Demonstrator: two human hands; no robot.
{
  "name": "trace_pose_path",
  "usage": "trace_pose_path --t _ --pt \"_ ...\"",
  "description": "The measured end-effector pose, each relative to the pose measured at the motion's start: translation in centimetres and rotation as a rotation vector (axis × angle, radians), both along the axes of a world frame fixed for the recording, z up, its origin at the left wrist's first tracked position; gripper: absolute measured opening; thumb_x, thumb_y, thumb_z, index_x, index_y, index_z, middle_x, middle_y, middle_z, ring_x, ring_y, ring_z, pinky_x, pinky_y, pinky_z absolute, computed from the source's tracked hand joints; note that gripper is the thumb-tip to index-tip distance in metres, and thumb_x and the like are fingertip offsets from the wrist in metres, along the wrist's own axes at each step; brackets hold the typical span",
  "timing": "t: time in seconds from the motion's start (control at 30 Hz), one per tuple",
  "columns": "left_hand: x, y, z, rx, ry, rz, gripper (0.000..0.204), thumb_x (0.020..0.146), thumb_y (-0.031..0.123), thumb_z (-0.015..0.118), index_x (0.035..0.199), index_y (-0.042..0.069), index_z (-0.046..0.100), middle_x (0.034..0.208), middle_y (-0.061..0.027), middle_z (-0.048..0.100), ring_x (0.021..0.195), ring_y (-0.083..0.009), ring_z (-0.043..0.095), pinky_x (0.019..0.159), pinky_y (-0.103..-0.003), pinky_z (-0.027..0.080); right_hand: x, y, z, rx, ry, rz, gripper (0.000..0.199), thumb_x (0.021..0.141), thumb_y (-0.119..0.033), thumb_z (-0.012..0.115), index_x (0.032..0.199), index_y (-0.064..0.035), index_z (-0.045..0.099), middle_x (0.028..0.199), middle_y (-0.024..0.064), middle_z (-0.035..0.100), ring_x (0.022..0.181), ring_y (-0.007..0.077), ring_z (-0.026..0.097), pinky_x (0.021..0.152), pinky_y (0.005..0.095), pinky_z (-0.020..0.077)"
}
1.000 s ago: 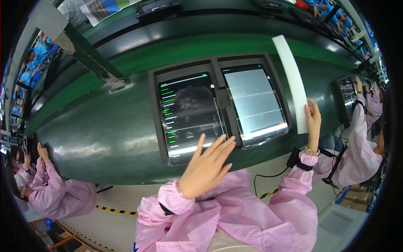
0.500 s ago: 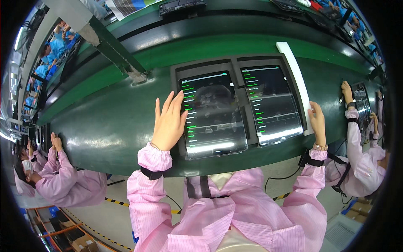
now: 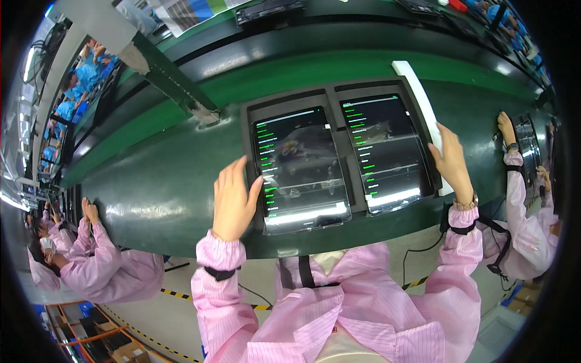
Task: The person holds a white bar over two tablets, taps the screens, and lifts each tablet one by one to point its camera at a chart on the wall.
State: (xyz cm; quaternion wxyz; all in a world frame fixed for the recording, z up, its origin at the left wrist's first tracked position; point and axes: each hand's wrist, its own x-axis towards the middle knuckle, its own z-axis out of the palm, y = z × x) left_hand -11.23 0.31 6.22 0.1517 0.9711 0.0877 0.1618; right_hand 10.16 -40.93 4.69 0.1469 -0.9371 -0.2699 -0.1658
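Note:
Two tablets with dark, lit screens lie side by side in a dark grey foam tray [image 3: 332,103]. Rows of green and white text run down the left edge of both the left tablet [image 3: 302,172] and the right tablet [image 3: 390,158]. My left hand [image 3: 233,202] is at the tray's left side, fingers stretched out and thumb beside the left tablet's edge. At the opposite side my right hand [image 3: 452,164] is open over the white strip [image 3: 413,88], its thumb near the right tablet's edge. Neither hand holds anything; whether their fingertips touch the tray I cannot tell.
The tray rests on a green worktop [image 3: 151,175]. A chipped green post [image 3: 175,81] rises at its back left. Co-workers in pink sit at either side, one person's hand [image 3: 507,128] near a dark device at far right. A dark device [image 3: 269,11] lies on the shelf behind.
My left hand has drawn back from the left tablet's screen edge toward me. My right hand has risen along the white strip, with its fingers now spread. The view has shifted slightly.

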Motion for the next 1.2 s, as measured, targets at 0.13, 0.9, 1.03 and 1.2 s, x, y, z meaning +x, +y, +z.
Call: trace_pose_path --t 0.13,0.9,1.03,1.2 --pt "-3.3 -0.3 0.4 -0.218 0.191 0.117 0.043 0.093 0.022 0.059 0.127 -0.001 0.047 0.109 -0.0153 0.062 0.104 -0.0291 0.056 0.087 -0.039 0.043 -0.6 6.4 2.4 0.100 0.269 0.228 0.050 0.088 -0.009 0.058 0.134 -0.0044 0.038 0.111 0.0227 0.062 0.086 0.0425 0.061 0.074 0.0481 0.0481" --pt "-7.3 -1.8 -0.7 -1.652 0.157 0.158 0.037 0.102 0.027 0.044 0.131 0.004 0.042 0.094 -0.0110 0.063 0.068 -0.0132 0.056 0.062 -0.026 0.045 -2.0 10.0 4.4 0.004 0.425 0.299 0.043 0.090 -0.009 0.051 0.131 -0.0077 0.040 0.122 0.0140 0.062 0.091 0.0387 0.064 0.079 0.0469 0.0512" --pt "-3.3 -1.8 0.9 -1.842 0.225 0.056 0.036 0.099 0.029 0.049 0.125 0.005 0.048 0.097 -0.0075 0.063 0.067 -0.0116 0.058 0.054 -0.024 0.043 -3.3 10.0 4.7 0.107 0.363 0.344 0.040 0.091 -0.011 0.052 0.130 -0.0089 0.042 0.122 0.0114 0.062 0.092 0.0378 0.064 0.079 0.0455 0.0514" --pt "-0.4 -2.8 0.6 -1.986 0.157 0.360 0.026 0.092 0.024 0.062 0.111 0.008 0.057 0.095 0.0000 0.064 0.071 -0.0100 0.064 0.060 -0.023 0.051 -4.6 10.2 4.8 0.168 0.362 0.384 0.038 0.091 -0.011 0.052 0.128 -0.0061 0.043 0.121 0.0106 0.063 0.098 0.0372 0.063 0.082 0.0444 0.0513"
